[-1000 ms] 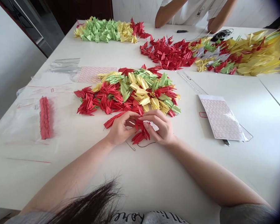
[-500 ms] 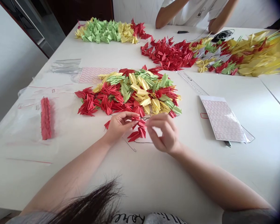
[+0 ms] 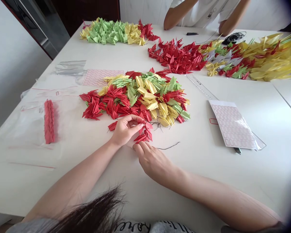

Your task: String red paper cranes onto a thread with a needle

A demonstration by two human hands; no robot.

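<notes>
My left hand (image 3: 124, 130) pinches a red folded paper crane (image 3: 148, 125) between thumb and fingertips. More red paper cranes (image 3: 143, 138) hang just below it, above the white table. Lower down, my right hand (image 3: 151, 158) has its fingertips pressed together close under those cranes; what they hold is hidden. A dark thread (image 3: 171, 146) runs out to the right from beside the right hand. Just beyond both hands lies a heap of red, yellow and green paper cranes (image 3: 138, 97), with tangled dark thread (image 3: 158, 124) at its near edge.
Clear plastic bags (image 3: 31, 129) and a packed red bundle (image 3: 49, 121) lie at left. Label sheets (image 3: 232, 123) and a ruler (image 3: 201, 86) are at right. More crane heaps (image 3: 177, 58) line the far side, where a person (image 3: 203, 14) sits with elbows on the table.
My right hand has come down and to the left, from beside the held red crane to below the hanging ones. My left hand keeps its pinch, nearly in place.
</notes>
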